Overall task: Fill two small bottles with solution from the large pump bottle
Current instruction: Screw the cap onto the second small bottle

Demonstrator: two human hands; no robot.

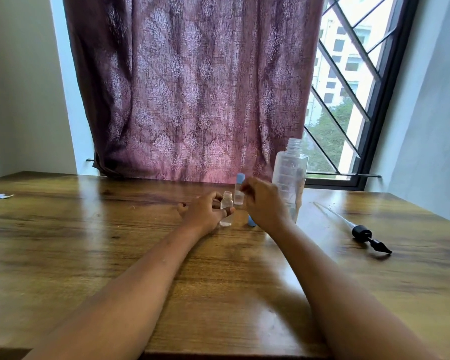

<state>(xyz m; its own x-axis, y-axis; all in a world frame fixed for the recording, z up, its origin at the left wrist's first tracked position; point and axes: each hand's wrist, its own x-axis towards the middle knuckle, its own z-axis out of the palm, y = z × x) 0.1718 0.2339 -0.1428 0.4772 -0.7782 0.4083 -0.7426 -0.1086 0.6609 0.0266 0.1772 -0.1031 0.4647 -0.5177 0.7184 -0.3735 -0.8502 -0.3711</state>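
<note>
The left hand [205,211] curls round an open small bottle [226,207] standing on the tabletop [89,242]. Just right of it, the right hand [264,203] pinches a capped bottle [239,194]. A blue cap [251,222] lies under that hand. The big bottle [290,175] stands just beyond it, and the pump [363,233] lies well to its right.

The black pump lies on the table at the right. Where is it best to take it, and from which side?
Pinch the round black collar from above: it lies on its side, the nozzle pointing toward you, and the thin tube would probably bend.
</note>
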